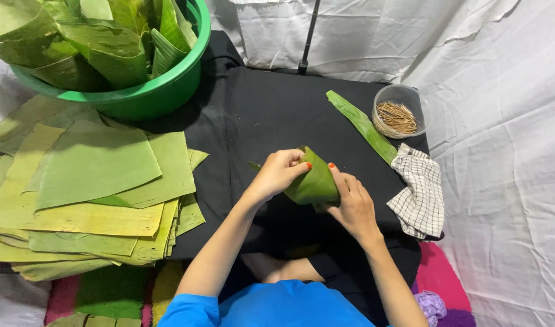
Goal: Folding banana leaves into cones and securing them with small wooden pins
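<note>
Both hands clasp a folded green banana-leaf cone [314, 181] above the black cloth-covered table [259, 115]: the left hand [276, 174] pinches its upper edge, and the right hand [352, 206] cups its right side.

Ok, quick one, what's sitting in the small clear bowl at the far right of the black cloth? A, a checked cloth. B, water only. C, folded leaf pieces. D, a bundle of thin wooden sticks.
D: the small clear bowl holds a bundle of thin wooden sticks, while the checked cloth lies beside it on the black cloth.
</note>
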